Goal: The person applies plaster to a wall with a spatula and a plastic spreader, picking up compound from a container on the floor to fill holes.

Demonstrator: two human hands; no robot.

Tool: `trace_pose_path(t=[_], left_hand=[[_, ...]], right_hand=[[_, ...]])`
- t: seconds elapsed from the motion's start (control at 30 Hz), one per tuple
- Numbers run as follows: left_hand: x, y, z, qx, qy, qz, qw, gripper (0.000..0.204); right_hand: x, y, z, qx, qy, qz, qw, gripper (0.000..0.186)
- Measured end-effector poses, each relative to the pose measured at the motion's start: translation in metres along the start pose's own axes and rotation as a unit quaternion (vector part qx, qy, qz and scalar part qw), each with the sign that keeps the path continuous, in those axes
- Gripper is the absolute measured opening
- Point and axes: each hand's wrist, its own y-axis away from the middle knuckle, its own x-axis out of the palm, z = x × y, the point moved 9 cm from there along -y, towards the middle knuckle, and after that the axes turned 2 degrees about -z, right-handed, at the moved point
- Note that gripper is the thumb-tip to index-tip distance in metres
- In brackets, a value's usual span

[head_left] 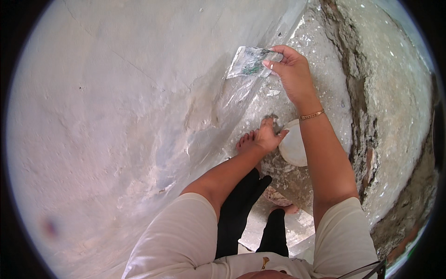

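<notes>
My right hand (290, 69) pinches one end of a thin, flat rectangular sheet (248, 62), whitish and glossy with dark and green patches, between thumb and fingers. The sheet reaches left to the foot of the pale wall (125, 102); whether it touches the wall I cannot tell. Lower down, my left hand (266, 138) reaches beside my bare foot (245, 140), thumb spread away from the fingers. Its fingertips are by a small grey clump (273, 117), partly hidden. The thumb tip is at the rim of a round whitish lid or container (292, 146), which my right forearm partly covers.
A rough floor (327, 97) speckled with white runs along the wall, with pale flakes scattered on it. To the right, a dark, crumbling crack (355, 88) separates it from a pale curved surface (395, 107). My other foot (291, 209) stands lower, near a pale slab.
</notes>
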Motion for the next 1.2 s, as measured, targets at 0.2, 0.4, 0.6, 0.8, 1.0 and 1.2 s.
trace_pose_path(t=[0.2,0.4,0.6,0.8,1.0,1.2], left_hand=[[0.004,-0.002,0.001,-0.005,0.010,0.005,1.000,0.058],[0.002,-0.005,-0.003,-0.003,0.011,0.012,1.000,0.060],[0.006,-0.004,-0.011,-0.026,-0.003,0.053,0.998,0.072],[0.015,-0.009,-0.013,-0.010,0.033,0.068,0.997,0.070],[0.011,-0.008,-0.010,-0.001,0.047,0.044,0.998,0.065],[0.013,-0.009,-0.022,0.023,0.040,0.066,0.997,0.065]], right_hand=[[-0.031,0.000,-0.017,-0.042,0.114,-0.098,0.988,0.027],[-0.056,0.024,0.009,-0.013,-0.051,-0.094,0.994,0.028],[-0.003,0.018,0.032,-0.084,0.152,-0.008,0.985,0.025],[-0.019,0.016,0.032,-0.080,0.128,-0.073,0.986,0.025],[-0.033,0.056,0.034,-0.092,-0.050,-0.099,0.990,0.024],[0.004,0.063,-0.058,0.064,-0.045,-0.139,0.987,0.025]])
